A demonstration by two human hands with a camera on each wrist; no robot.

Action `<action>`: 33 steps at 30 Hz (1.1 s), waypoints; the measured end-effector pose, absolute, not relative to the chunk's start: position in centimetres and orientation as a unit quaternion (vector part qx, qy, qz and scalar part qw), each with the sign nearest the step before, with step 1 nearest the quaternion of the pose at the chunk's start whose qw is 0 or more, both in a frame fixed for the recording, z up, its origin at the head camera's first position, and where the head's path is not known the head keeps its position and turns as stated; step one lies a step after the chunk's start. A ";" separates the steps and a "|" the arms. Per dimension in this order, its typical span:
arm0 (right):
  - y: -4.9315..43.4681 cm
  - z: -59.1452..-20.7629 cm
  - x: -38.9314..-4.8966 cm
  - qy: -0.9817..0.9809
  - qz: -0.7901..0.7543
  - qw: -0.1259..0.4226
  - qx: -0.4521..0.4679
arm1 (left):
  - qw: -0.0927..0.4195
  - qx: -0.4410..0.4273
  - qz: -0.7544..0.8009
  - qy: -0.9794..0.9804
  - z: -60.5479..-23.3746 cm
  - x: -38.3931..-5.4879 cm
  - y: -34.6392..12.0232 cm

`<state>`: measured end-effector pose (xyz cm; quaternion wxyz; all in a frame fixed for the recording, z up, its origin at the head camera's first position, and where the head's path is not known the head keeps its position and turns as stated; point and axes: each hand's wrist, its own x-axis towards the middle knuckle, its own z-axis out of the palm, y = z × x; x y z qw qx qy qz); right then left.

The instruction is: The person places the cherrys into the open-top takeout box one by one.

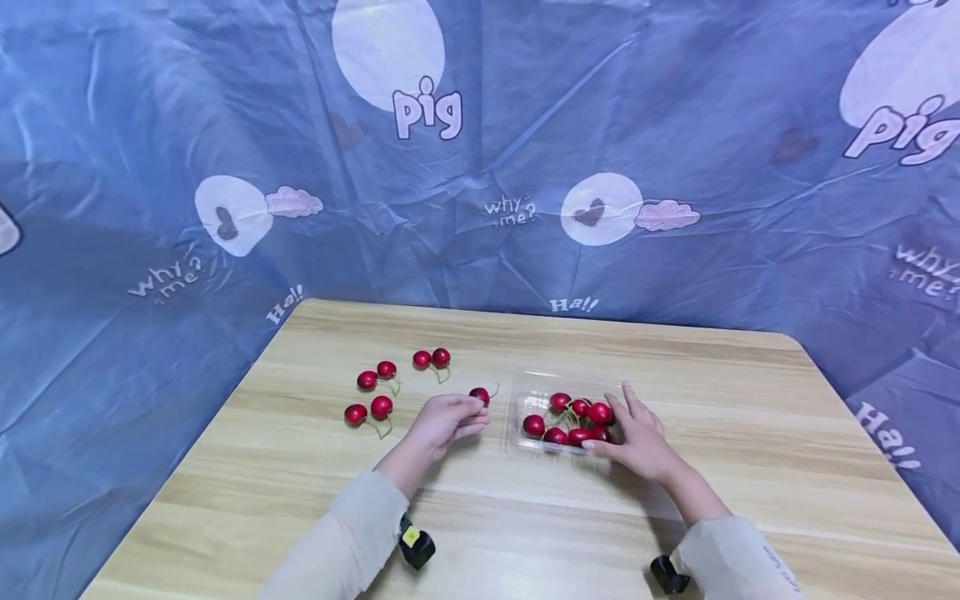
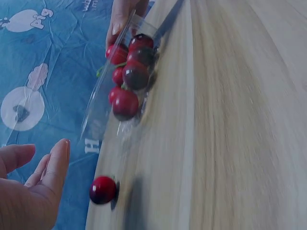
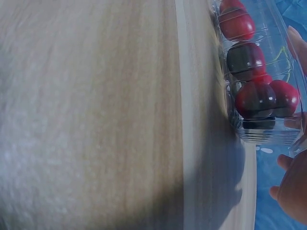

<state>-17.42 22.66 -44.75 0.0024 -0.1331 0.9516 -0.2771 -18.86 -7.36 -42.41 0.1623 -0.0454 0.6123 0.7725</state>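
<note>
My left hand [image 1: 448, 423] hovers above the table beside a single red cherry [image 1: 480, 396] with a green stem. In the left wrist view, its thumb and fingers stand apart, and that cherry [image 2: 103, 189] rests on the wood clear of them. At the right end of a clear plastic box [image 1: 525, 382], my right hand [image 1: 637, 437] grips the wall, thumb at the front and fingers over the end. Several cherries [image 1: 558, 402] lie inside the box, their stems tangled in the middle. The right wrist view catches the box [image 3: 268, 136] from its side, with only part of the hand showing.
Left of my left hand lie three stemmed pairs of cherries: a near pair [image 1: 381, 407], a middle pair [image 1: 367, 381] and a far pair [image 1: 422, 359]. A blue printed cloth [image 1: 495, 250] hangs behind the wooden table [image 1: 697, 367].
</note>
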 end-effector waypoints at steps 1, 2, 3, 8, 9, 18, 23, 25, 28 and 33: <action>22.7 -44.8 -17.4 0.952 -0.277 0.002 -0.134 | 0.161 -0.048 0.771 0.615 -42.5 -18.8 -7.7; 22.7 -44.8 -17.4 0.951 -0.277 0.002 -0.135 | 0.158 -0.050 0.769 0.617 -42.5 -18.7 -8.1; 22.7 -44.8 -17.4 0.951 -0.279 0.002 -0.135 | 0.156 -0.054 0.768 0.619 -42.5 -18.6 -8.5; 22.4 -44.7 -17.2 0.951 -0.280 -0.001 -0.135 | 0.143 -0.083 0.764 0.624 -42.6 -18.1 -10.5; 22.3 -44.7 -17.2 0.950 -0.281 -0.001 -0.134 | 0.140 -0.089 0.763 0.625 -42.7 -18.0 -10.9; 22.4 -44.6 -17.2 0.951 -0.282 0.001 -0.129 | 0.125 -0.116 0.748 0.641 -43.0 -17.1 -13.9; 22.6 -44.6 -17.1 0.951 -0.285 0.008 -0.123 | 0.120 -0.141 0.743 0.643 -43.4 -16.7 -15.3; 22.7 -44.6 -17.1 0.951 -0.285 0.010 -0.123 | 0.116 -0.152 0.743 0.641 -43.6 -16.6 -15.7; 22.6 -44.6 -17.2 0.951 -0.283 0.009 -0.128 | 0.110 -0.162 0.739 0.645 -43.8 -16.5 -16.5; 22.3 -44.6 -17.3 0.951 -0.281 0.008 -0.131 | 0.109 -0.174 0.728 0.654 -43.8 -16.0 -17.9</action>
